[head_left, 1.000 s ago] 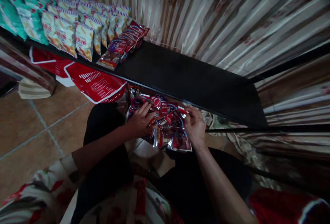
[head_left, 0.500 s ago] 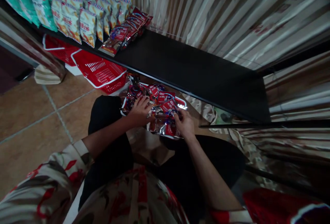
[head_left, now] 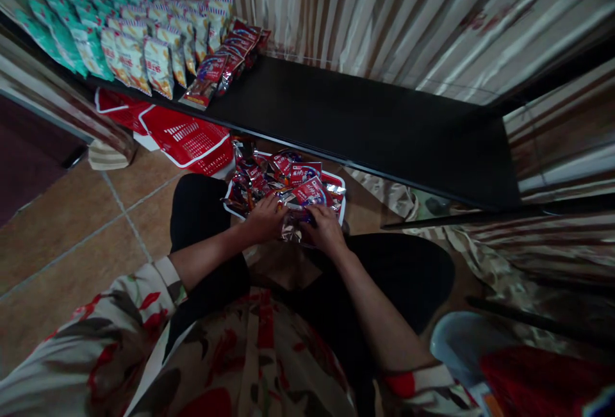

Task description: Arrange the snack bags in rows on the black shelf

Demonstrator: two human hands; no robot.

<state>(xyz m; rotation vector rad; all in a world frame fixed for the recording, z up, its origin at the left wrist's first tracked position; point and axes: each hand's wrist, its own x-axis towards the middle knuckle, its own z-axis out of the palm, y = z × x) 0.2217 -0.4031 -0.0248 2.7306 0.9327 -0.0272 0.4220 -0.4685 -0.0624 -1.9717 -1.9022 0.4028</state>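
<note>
A red basket (head_left: 340,181) heaped with red and silver snack packets (head_left: 283,177) sits on the floor under the edge of a black shelf (head_left: 355,122). My left hand (head_left: 264,217) lies on the near side of the heap, fingers curled over the packets. My right hand (head_left: 325,230) is beside it, fingers closed on a silvery packet (head_left: 294,220) at the heap's front. Both forearms reach out from floral sleeves.
On the shelf's left end stand rows of green packets (head_left: 62,32), yellow-white packets (head_left: 144,58) and red packets (head_left: 216,65). Empty red baskets (head_left: 187,141) lie on the tiled floor at left. A striped curtain (head_left: 384,13) hangs behind. A pale stool edge (head_left: 456,340) shows lower right.
Both hands have drawn closer together at the front of the heap. The right hand moved left and down onto the silvery packet. The view shifted slightly.
</note>
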